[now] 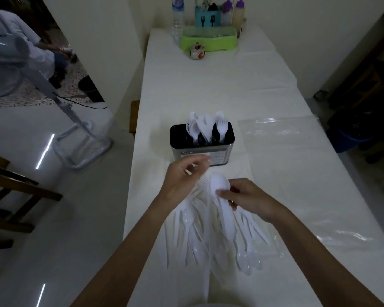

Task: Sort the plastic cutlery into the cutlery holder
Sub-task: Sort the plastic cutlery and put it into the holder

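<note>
Head view, dim light. The table (264, 89) has a white cover.

Cutlery holder (202, 149): dark metal box, upright, mid-table. White pieces stand in it. The forks (222, 126) are in the compartment on its 3 o'clock side, with spoons and knives packed toward the middle.

Loose pile of plastic cutlery (200, 235): lies flat on the cover at 6 o'clock from the holder, fanned out and overlapping. Part of it lies on a clear bag (275, 247).

Right hand (247, 199): over the pile's 1 o'clock edge. Thumb and fingers pinch a white spoon (224, 207) near its neck. The bowl points to 12 o'clock and the handle runs back over the pile.

Left hand (182, 179): at 10 o'clock from the spoon's bowl, just in front of the holder's near face. Its fingers are loosely curled and blurred. I cannot tell whether they hold anything.

Clear plastic sheet (275, 134): flat on the cover at 3 o'clock from the holder.

Far end of the table, 12 o'clock: green tray (208, 41), teal cup of utensils (207, 18), water bottle (178, 16).
</note>
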The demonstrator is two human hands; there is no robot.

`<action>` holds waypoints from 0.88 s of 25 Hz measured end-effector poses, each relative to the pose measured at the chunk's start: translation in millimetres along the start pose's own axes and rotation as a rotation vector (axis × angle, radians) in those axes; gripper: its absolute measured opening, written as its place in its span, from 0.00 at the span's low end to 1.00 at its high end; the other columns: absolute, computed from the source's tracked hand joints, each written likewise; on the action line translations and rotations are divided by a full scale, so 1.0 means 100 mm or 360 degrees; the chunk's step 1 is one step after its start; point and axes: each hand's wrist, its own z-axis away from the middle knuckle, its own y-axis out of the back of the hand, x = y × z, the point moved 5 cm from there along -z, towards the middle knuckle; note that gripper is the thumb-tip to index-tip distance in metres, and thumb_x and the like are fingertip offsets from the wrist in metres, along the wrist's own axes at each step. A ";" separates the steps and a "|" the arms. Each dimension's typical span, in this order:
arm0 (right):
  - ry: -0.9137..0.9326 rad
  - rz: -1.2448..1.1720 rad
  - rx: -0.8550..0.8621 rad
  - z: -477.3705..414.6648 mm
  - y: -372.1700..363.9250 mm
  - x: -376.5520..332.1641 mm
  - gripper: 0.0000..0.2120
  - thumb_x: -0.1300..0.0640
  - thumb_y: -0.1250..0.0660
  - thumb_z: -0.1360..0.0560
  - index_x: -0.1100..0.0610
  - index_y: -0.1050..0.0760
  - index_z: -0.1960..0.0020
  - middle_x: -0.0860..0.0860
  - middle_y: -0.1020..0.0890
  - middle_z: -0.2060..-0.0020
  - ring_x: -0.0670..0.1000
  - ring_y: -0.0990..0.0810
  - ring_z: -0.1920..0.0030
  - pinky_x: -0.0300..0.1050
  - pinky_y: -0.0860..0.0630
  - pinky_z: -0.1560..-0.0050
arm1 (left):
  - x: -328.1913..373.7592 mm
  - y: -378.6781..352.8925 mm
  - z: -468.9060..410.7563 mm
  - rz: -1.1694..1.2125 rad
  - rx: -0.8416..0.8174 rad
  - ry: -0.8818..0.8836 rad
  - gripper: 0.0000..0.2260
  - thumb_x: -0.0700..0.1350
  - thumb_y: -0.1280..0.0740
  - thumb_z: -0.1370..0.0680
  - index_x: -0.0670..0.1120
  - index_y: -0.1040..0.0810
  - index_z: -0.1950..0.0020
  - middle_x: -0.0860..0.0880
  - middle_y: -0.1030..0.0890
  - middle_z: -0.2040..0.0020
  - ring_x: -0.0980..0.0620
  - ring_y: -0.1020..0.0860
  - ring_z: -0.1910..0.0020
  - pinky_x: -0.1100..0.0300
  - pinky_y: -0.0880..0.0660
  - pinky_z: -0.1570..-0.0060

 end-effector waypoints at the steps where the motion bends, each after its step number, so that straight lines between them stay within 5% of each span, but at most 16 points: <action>1: 0.0033 -0.0070 0.0095 -0.05 0.09 -0.08 0.08 0.57 0.34 0.24 0.55 0.21 0.62 0.50 0.21 0.70 0.45 0.24 0.70 0.33 0.27 0.67 | -0.02 0.12 -0.06 -0.0007 0.0202 0.0005 0.09 0.44 0.34 0.22 0.49 0.20 0.44 0.53 0.18 0.50 0.60 0.22 0.58 0.70 0.27 0.57; 5: 0.0237 -0.0459 0.0501 -0.35 0.55 -0.56 0.04 0.59 0.31 0.26 0.58 0.19 0.58 0.50 0.19 0.69 0.45 0.21 0.68 0.35 0.21 0.63 | -0.25 0.43 -0.36 0.0064 0.0559 0.0172 0.16 0.45 0.41 0.19 0.47 0.29 0.32 0.53 0.26 0.37 0.64 0.28 0.43 0.81 0.34 0.51; 8: 0.0415 -0.0540 0.0691 -0.66 0.69 -0.90 0.04 0.58 0.31 0.26 0.58 0.19 0.56 0.54 0.18 0.64 0.47 0.19 0.66 0.40 0.19 0.57 | -0.49 0.39 -0.64 0.0174 0.0458 0.0371 0.20 0.47 0.44 0.18 0.45 0.38 0.26 0.49 0.34 0.27 0.53 0.34 0.29 0.63 0.37 0.31; 10: 0.0477 -0.0536 0.0790 -0.84 0.67 -1.01 0.05 0.57 0.30 0.26 0.57 0.18 0.53 0.56 0.18 0.63 0.50 0.19 0.63 0.44 0.19 0.54 | -0.58 0.35 -0.75 0.0181 0.0451 0.0409 0.20 0.46 0.46 0.17 0.44 0.39 0.25 0.47 0.36 0.26 0.50 0.37 0.27 0.56 0.41 0.27; 13: 0.0550 -0.0308 0.0901 -1.06 0.56 -1.00 0.05 0.55 0.30 0.26 0.57 0.18 0.55 0.53 0.18 0.67 0.53 0.18 0.63 0.47 0.22 0.55 | -0.69 0.33 -0.79 0.0237 0.0459 0.0379 0.19 0.41 0.47 0.17 0.44 0.40 0.25 0.46 0.35 0.26 0.50 0.37 0.27 0.55 0.42 0.26; 17: 0.0671 0.0158 0.0966 -1.16 0.40 -0.94 0.10 0.55 0.31 0.26 0.60 0.18 0.50 0.50 0.19 0.66 0.47 0.22 0.67 0.39 0.29 0.60 | -0.75 0.33 -0.78 0.0283 0.0422 0.0304 0.20 0.41 0.48 0.17 0.43 0.41 0.24 0.46 0.36 0.26 0.51 0.36 0.27 0.59 0.41 0.27; 22: 0.0903 0.0820 0.0921 -1.19 0.27 -1.15 0.09 0.55 0.31 0.26 0.62 0.20 0.58 0.55 0.21 0.59 0.50 0.24 0.64 0.37 0.30 0.63 | -0.78 0.32 -0.78 0.0280 0.0389 0.0267 0.20 0.43 0.49 0.17 0.44 0.42 0.24 0.48 0.34 0.27 0.55 0.33 0.31 0.79 0.34 0.44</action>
